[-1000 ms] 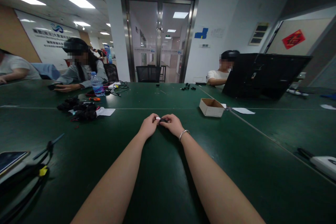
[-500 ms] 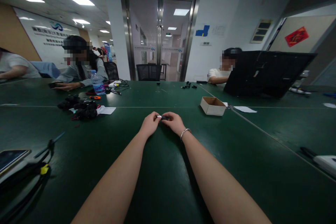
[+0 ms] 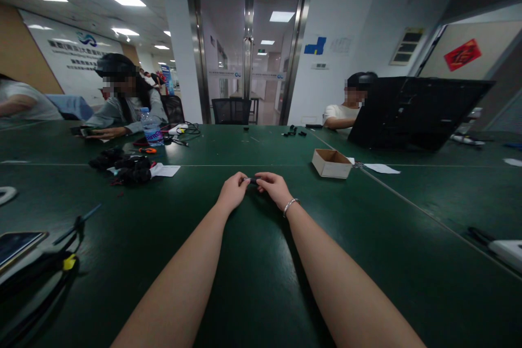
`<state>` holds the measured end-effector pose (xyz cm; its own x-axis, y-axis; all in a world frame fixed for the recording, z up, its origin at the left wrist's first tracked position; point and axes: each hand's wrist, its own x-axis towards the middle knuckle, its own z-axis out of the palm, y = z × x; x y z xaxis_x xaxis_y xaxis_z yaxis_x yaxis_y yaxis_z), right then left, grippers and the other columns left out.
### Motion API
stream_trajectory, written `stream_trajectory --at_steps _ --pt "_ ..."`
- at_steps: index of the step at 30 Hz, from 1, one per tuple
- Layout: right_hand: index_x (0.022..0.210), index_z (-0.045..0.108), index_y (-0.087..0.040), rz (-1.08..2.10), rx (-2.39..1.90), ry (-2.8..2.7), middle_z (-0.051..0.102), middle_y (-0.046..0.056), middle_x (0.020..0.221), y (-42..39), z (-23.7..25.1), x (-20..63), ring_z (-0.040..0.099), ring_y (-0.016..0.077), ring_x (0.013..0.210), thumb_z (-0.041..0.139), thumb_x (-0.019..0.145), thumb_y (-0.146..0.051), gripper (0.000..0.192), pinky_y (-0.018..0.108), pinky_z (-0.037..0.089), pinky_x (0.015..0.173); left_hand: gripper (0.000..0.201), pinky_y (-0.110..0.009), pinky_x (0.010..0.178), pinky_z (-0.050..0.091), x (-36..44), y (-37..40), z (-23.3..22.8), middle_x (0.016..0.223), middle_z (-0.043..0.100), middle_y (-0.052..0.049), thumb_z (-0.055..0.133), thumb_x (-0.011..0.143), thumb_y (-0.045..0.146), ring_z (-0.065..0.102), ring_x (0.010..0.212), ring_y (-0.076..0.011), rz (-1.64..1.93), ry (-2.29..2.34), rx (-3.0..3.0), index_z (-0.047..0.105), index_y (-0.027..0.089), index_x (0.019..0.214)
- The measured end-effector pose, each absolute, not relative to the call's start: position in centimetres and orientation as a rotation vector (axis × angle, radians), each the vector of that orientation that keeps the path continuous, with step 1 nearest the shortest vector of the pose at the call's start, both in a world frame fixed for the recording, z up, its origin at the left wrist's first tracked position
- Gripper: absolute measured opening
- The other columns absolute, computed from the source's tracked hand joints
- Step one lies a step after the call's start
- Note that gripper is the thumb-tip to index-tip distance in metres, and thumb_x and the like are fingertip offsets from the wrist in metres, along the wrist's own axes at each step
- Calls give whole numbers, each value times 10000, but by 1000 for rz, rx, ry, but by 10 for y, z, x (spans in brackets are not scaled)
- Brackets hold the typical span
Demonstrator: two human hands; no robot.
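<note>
I'm pinching a small black part (image 3: 253, 180) btwn both hands: left hand (image 3: 233, 192) fingers closed on its left end, right hand (image 3: 275, 189) fingers closed on the right. It's hovering just above the green bench (image 3: 253, 283), w/ a cardboard box (image 3: 331, 163) near, to the right.

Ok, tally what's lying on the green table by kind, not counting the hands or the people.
Small dark part pinched between left hand and right hand: 1
Cardboard box: 1
Water bottle: 1
Phone: 1
Open laptop: 1
Pile of black parts: 1
Total: 6
</note>
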<state>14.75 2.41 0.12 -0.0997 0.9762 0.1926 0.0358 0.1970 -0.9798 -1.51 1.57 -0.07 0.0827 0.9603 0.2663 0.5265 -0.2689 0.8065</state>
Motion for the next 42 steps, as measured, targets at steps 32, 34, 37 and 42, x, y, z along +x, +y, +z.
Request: stream_trajectory --at_steps 32,34,37,42 --pt "971 683 -153 1193 -929 -1392 627 34 903 22 1 149 576 82 604 740 640 -139 336 228 505 617 518 -271 530 336 -19 9 10 609 577 -35 325 862 595 523 531 -167 983 1629 1795 582 191 666" --pt "970 685 -159 1211 -910 -1386 623 29 912 22 1 149 575 78 610 740 635 -131 341 226 506 627 534 -273 522 336 -20 11 10 591 570 -36 314 860 602 535 531 -173 976 1640 1766 578 187 652" --pt "958 679 -163 1303 -855 -1342 618 31 911 20 2 148 582 84 634 762 617 -128 352 231 518 651 557 -274 528 355 -22 18 4 591 578 -43 299 849 620 551 554 -180 1012 1616 1701 557 180 625" --pt "937 666 -158 1434 -811 -1273 611 41 915 18 5 148 603 94 673 773 620 -99 340 227 539 668 579 -273 541 377 -26 29 -8 612 588 -44 303 817 663 552 574 -175 1089 1544 1636 544 171 631"
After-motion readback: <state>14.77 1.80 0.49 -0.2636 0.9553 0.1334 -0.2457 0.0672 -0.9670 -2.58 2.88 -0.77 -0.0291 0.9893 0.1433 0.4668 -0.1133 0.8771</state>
